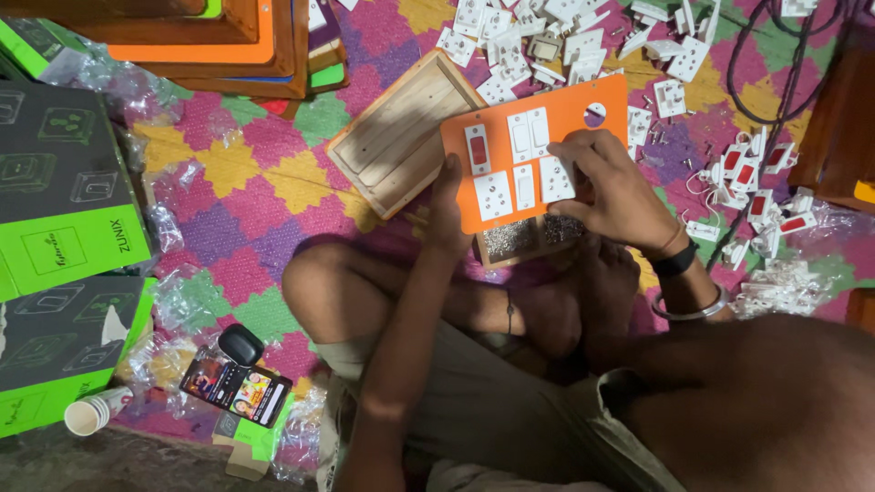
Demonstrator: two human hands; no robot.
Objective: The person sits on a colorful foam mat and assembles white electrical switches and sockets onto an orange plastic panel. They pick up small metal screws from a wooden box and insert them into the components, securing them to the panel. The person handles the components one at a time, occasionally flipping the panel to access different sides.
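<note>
On a pink-and-purple patterned mat [246, 196], a seated person works left to right: green-and-black cardboard boxes [64, 196] lie well left of the orange rectangular switch panel [533, 150], an open shallow wooden box [401, 132] just left of it. The left hand [447, 214] clasps the panel's lower edge; the right hand [606, 187] pinches a white socket module [556, 179] seated in it. Held tilted above the knees, the half-filled panel could slip, spilling modules among loose white switch parts [556, 41] beyond.
</note>
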